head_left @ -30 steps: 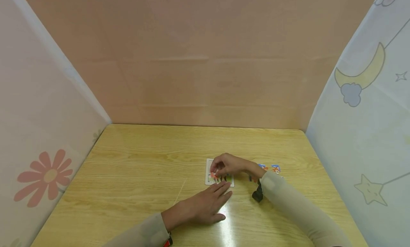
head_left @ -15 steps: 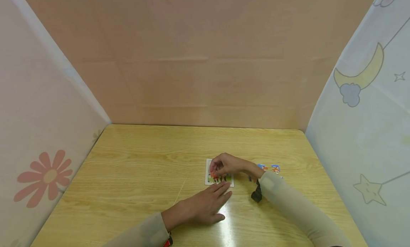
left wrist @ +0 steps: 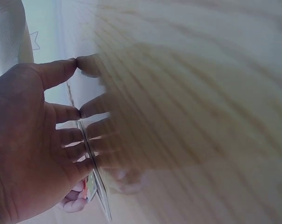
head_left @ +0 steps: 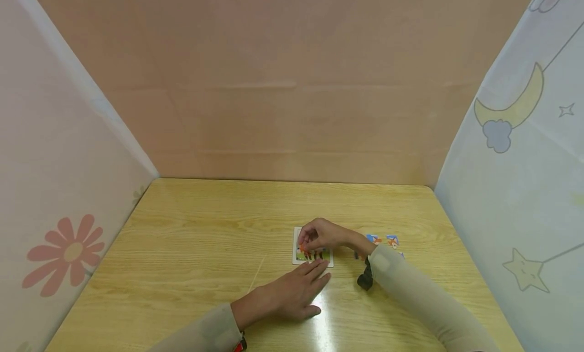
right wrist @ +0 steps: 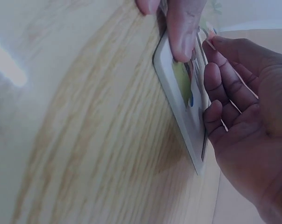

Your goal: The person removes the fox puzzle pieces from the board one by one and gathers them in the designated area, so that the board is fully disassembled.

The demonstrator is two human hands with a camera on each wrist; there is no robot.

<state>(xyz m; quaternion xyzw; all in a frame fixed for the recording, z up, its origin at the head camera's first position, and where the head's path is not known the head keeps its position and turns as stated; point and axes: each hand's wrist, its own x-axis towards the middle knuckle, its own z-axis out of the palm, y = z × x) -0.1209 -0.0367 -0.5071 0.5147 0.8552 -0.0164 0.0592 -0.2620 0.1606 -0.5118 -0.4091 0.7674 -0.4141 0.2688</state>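
Note:
A small white-framed picture puzzle board [head_left: 296,235] lies on the table, with green and orange picture parts in its lower half. My left hand [head_left: 292,293] has its fingers stretched out, and their tips rest on the board's near edge. Over the board's upper left, my right hand [head_left: 326,234] pinches a small puzzle piece [right wrist: 210,41] between thumb and index finger. That piece is mostly covered by the fingertips, so its picture is hard to make out. The right hand hides much of the board's upper part in the head view.
Several loose puzzle pieces [head_left: 392,241] in blue and orange lie right of the board, partly behind the right forearm. The wooden table [head_left: 205,230] is enclosed by a plain back wall [head_left: 292,113] and patterned side sheets [head_left: 502,189].
My right fingertips have shifted very slightly left and down over the board with the puzzle piece. The left hand has kept its place on the near edge.

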